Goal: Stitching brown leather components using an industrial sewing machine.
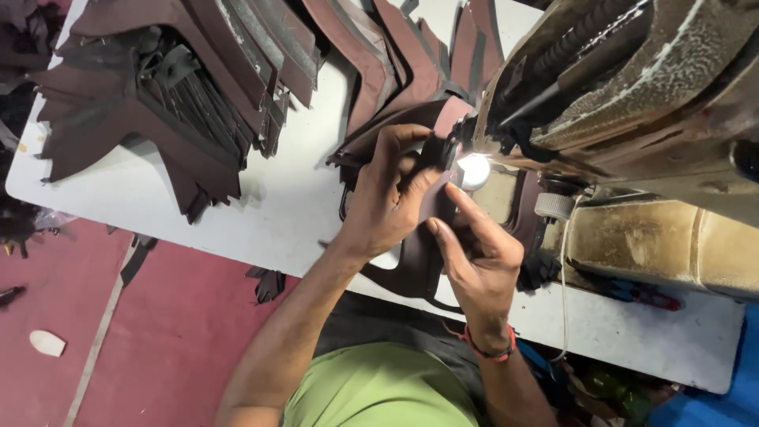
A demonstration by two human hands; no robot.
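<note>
Your green shirt [379, 391] is filling the near edge of the head view, and just beyond it your two hands are meeting over the white table [292, 198]. Your left hand [387, 202] is curling its fingers and thumb around the far end of a dark brown leather piece [415, 257], pressing it toward the needle area of the sewing machine [632, 87]. Your right hand [478, 265], a red cord bracelet [490, 348] circling its wrist, is pinching the near part of the same piece with the forefinger stretched out toward the small bright work lamp [474, 170]. The leather piece is lying at the machine's left end, partly under both hands.

You are keeping your fingertips very near the needle zone, so a slip or a sudden feed could catch a finger; the lamp's glare is also washing out the seam line, which could let the stitch wander. The white cable [563, 285] hanging off the near table edge could snag.

Cut leather stacks [166, 95] are fanning out at far left: matte, maroon-brown, angular, with thin layered edges. Another row of cut strips [403, 55] is lying at far centre. The machine body is looking worn, mottled and tan, with rounded castings.
</note>
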